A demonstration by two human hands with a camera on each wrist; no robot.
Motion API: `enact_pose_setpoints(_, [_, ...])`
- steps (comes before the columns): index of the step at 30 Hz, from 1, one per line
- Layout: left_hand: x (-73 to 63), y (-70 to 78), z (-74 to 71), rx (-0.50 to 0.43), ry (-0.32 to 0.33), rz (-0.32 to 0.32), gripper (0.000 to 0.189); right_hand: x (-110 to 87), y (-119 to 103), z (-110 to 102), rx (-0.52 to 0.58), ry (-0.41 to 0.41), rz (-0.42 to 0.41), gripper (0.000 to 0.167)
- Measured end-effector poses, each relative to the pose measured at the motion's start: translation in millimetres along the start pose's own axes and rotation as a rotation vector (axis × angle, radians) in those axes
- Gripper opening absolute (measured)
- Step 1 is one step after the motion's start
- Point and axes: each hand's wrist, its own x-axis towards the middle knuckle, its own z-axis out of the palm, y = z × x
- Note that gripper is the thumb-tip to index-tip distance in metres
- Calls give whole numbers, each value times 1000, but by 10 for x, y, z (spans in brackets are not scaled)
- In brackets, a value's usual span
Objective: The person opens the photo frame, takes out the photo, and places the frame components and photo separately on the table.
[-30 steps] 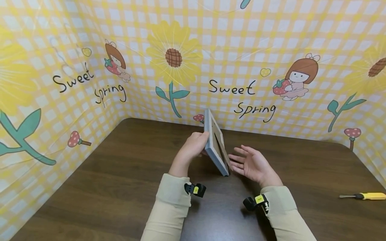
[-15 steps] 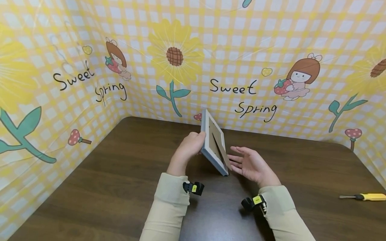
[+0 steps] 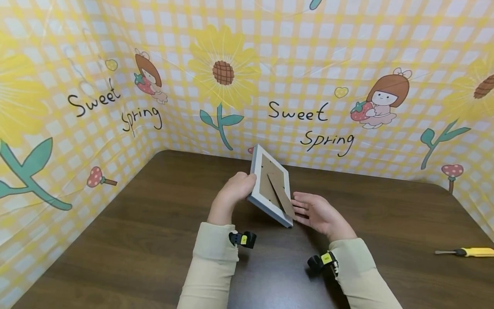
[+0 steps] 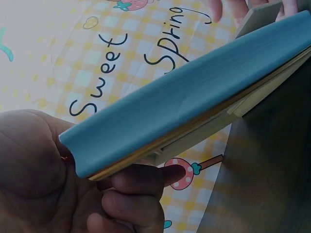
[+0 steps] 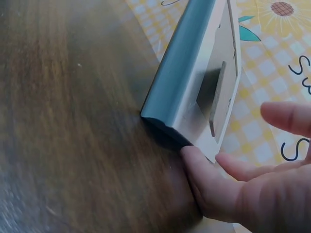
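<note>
Yellow gingham cloth backs a wooden table; the left hand pinches a tilted picture frame, the right hand, fingers spread, at its right edge.

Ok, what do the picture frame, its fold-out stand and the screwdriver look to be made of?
Picture frame: satin blue-painted wood or plastic; smooth soft sheen, material uncertain.
Fold-out stand: probably fiberboard or stiff card; flat, matte, brown.
Screwdriver: likely metal shaft, judging by its grey colour; handle probably plastic, evenly bright yellow.
</note>
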Motion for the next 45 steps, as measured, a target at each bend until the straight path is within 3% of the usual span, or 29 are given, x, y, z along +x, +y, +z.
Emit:
enact_pose_setpoints(17, [3, -17, -6, 40, -22, -24, 39, -7, -11, 98, -60, 104, 2, 60])
enact_pose_setpoints(29, [-19, -33, 6, 94, -17, 6, 35, -2, -1, 104, -64, 168, -6, 67])
enact_pose_setpoints(38, [-21, -9, 31, 105, -35, -6, 38, -1, -1, 60, -71, 189, -27, 52])
enact_pose_setpoints(45, [1, 0, 62, 87, -52, -10, 41, -1, -15, -22, -90, 185, -22, 53])
